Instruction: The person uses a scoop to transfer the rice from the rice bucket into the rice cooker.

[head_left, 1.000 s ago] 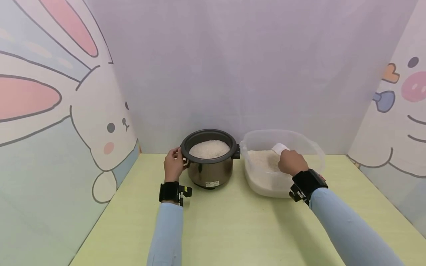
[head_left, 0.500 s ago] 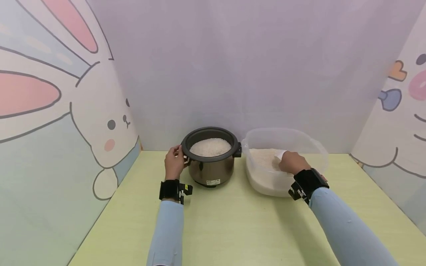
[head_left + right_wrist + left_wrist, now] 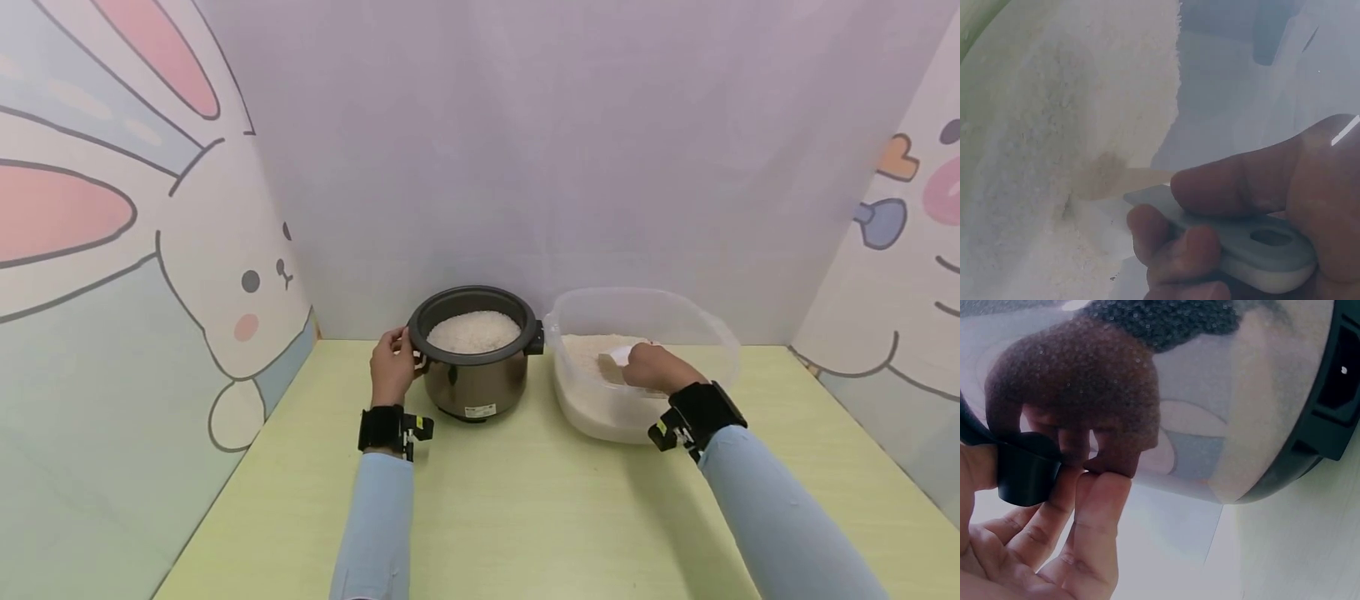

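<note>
A brown rice cooker [image 3: 477,379] with a dark rim stands at the back, and white rice [image 3: 474,332] lies inside it. My left hand [image 3: 392,367] holds the cooker's black side handle [image 3: 1027,472], thumb on one side and fingers on the other. To the right stands a clear plastic container [image 3: 600,423] with rice [image 3: 588,354] in it. Over this container, my right hand [image 3: 654,368] grips a white scoop [image 3: 617,357] by its handle [image 3: 1244,240]. The scoop's bowl is in the rice, its front part partly buried.
Both vessels stand on a pale green table [image 3: 517,508], near the back wall [image 3: 525,167]. The cooker's right handle [image 3: 536,337] is close to the container's left rim. Cartoon-printed panels [image 3: 217,275] flank the table.
The scoop has gone lower into the container's rice and then slightly left, with its bowl now tilted more. My left hand keeps its hold on the cooker's handle.
</note>
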Demonstrator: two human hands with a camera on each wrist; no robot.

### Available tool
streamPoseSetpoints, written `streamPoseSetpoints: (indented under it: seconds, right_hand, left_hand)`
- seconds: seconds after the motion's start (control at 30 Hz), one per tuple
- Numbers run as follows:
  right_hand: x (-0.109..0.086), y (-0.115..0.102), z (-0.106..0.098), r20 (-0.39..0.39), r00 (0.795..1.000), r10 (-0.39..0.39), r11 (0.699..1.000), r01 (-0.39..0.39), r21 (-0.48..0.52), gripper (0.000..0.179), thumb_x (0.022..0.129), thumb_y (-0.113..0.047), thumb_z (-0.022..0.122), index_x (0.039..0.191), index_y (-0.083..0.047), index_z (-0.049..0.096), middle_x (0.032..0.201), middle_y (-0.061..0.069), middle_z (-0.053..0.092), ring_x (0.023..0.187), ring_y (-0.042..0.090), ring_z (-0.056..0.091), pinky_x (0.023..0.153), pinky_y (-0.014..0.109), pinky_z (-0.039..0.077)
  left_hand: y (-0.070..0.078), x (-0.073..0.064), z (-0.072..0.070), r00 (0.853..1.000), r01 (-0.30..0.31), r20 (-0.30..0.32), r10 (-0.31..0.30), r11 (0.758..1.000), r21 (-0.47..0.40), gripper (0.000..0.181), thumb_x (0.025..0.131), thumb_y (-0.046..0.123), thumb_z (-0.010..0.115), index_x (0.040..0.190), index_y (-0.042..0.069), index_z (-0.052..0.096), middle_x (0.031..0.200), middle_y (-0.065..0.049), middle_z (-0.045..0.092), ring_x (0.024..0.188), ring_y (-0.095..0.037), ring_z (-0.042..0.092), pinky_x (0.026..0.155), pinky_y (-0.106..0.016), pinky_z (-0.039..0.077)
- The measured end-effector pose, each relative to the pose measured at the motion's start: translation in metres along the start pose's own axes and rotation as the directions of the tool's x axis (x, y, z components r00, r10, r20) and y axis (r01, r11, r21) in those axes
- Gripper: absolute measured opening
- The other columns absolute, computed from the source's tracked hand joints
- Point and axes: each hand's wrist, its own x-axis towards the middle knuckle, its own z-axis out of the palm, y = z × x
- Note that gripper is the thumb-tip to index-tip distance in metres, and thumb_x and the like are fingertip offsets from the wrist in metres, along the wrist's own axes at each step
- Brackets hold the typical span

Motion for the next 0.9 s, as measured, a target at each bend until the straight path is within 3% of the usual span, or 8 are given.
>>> streamPoseSetpoints:
  seconds: [0.13, 0.33, 0.5, 0.83, 0.9]
  right_hand:
    - [0.0015, 0.0018, 0.0, 0.006, 0.999, 0.043, 0.998, -0.044, 0.044, 0.042, 0.099, -0.013, 0.043, 0.062, -0.021, 0.025, 0.061, -0.005, 0.018, 0.059, 0.012, 0.014, 0.06, 0.032, 0.021]
    - [0.0018, 0.004, -0.0001, -0.02, 1.0, 0.005, 1.0, -0.004, 0.029, 0.041, 0.092, -0.005, 0.047, 0.062, -0.021, 0.025, 0.062, -0.005, 0.016, 0.059, 0.012, 0.014, 0.06, 0.031, 0.02]
    - [0.0011, 0.0044, 0.0001, -0.004, 1.0, 0.016, 0.992, -0.015, 0.127, 0.045, 0.095, -0.007, 0.053, 0.059, -0.021, 0.029, 0.059, -0.005, 0.02, 0.056, 0.012, 0.019, 0.056, 0.029, 0.022]
    - [0.0025, 0.0068, -0.0035, 0.091, 0.996, -0.014, 0.982, -0.003, 0.186, 0.031, 0.098, -0.012, 0.058, 0.068, -0.007, 0.059, 0.059, -0.005, 0.034, 0.055, 0.012, 0.032, 0.058, 0.028, 0.032]
    - [0.0028, 0.0074, -0.0043, 0.096, 0.995, -0.026, 0.983, 0.008, 0.185, 0.027, 0.099, -0.013, 0.057, 0.076, -0.002, 0.067, 0.064, -0.003, 0.046, 0.06, 0.012, 0.04, 0.06, 0.028, 0.038]
  left_hand:
    - [0.0, 0.0002, 0.0006, 1.0, 0.003, -0.001, -0.003, 1.0, -0.004, 0.041, 0.11, 0.035, 0.05, 0.137, 0.006, 0.059, 0.115, -0.017, 0.065, 0.09, -0.03, 0.069, 0.075, -0.038, 0.065]
    - [0.0006, 0.0, 0.0025, 1.0, 0.004, 0.008, -0.003, 1.0, -0.022, 0.04, 0.11, 0.034, 0.051, 0.137, 0.005, 0.058, 0.115, -0.018, 0.065, 0.092, -0.031, 0.07, 0.075, -0.037, 0.065]
    - [0.0011, -0.0005, 0.0023, 1.0, 0.003, 0.004, -0.003, 1.0, -0.017, 0.04, 0.11, 0.034, 0.051, 0.136, 0.006, 0.059, 0.115, -0.017, 0.065, 0.092, -0.032, 0.07, 0.075, -0.038, 0.065]
    - [-0.0007, 0.0006, -0.0003, 1.0, 0.001, 0.012, -0.001, 1.0, 0.002, 0.042, 0.11, 0.035, 0.05, 0.138, 0.006, 0.058, 0.116, -0.017, 0.065, 0.092, -0.031, 0.069, 0.073, -0.036, 0.065]
    - [-0.0002, 0.0006, -0.001, 1.0, 0.001, 0.014, -0.001, 1.0, -0.001, 0.042, 0.11, 0.035, 0.05, 0.138, 0.005, 0.058, 0.116, -0.017, 0.065, 0.092, -0.031, 0.069, 0.074, -0.036, 0.065]
